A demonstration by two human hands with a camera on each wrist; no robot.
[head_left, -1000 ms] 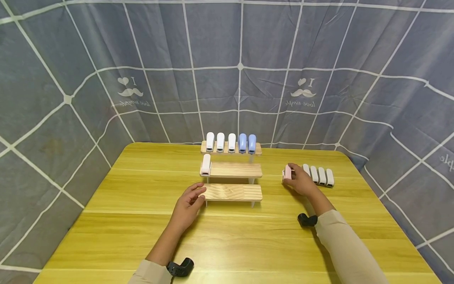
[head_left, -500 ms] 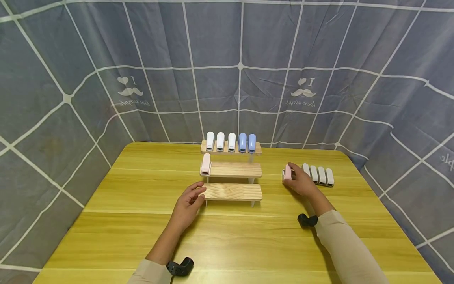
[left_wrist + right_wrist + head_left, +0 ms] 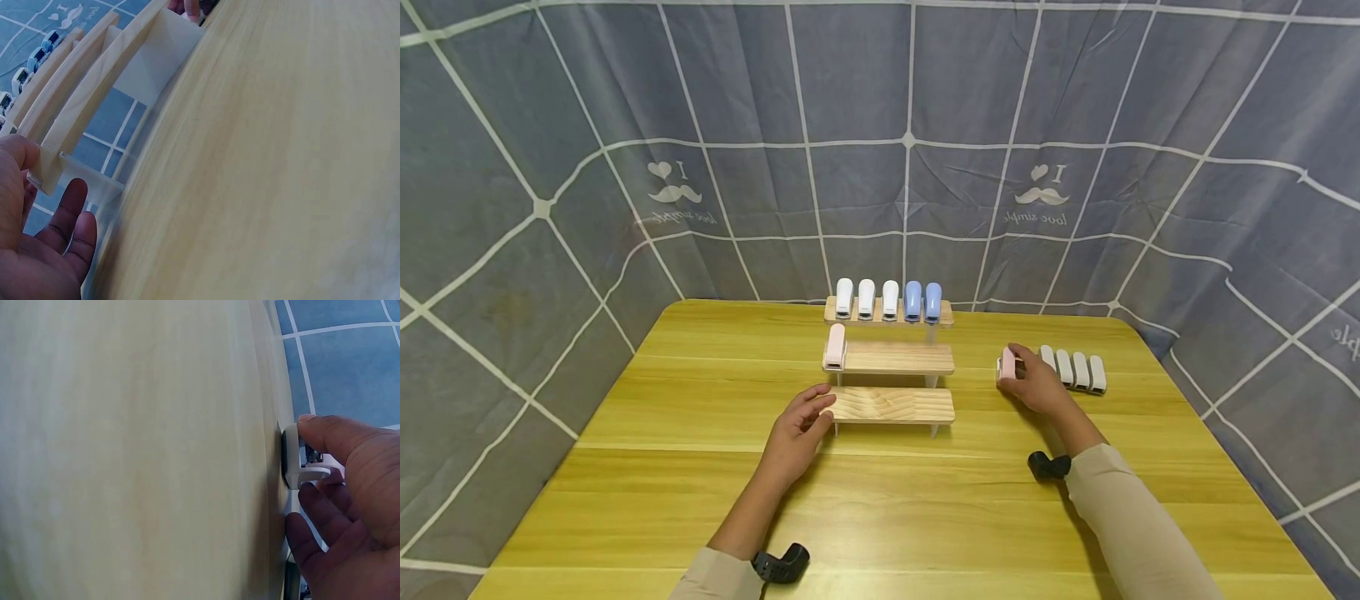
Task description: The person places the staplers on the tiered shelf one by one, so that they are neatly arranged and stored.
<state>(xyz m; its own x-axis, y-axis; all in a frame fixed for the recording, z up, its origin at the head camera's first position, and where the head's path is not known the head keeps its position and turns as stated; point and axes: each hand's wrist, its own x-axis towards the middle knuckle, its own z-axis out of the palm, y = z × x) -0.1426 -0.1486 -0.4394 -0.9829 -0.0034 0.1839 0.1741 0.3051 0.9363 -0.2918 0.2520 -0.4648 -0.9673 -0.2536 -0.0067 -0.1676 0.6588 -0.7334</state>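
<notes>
My right hand (image 3: 1036,380) pinches a small pink stapler (image 3: 1007,364) at the right of the table, thumb on one side and fingers on the other. In the right wrist view the stapler (image 3: 291,459) stands close over the wood, its metal inside facing the camera. My left hand (image 3: 799,429) holds the left end of the lowest wooden shelf (image 3: 887,406) between thumb and fingers; its other fingers (image 3: 82,240) are loosely bent below. Another pink stapler (image 3: 835,347) stands at the left end of the middle shelf (image 3: 902,358).
On the top shelf (image 3: 890,321) stand three white staplers (image 3: 867,298) and two blue staplers (image 3: 933,302). Several whitish staplers (image 3: 1080,372) line up just right of my right hand. A grey checked curtain (image 3: 865,192) surrounds the wooden table (image 3: 880,508).
</notes>
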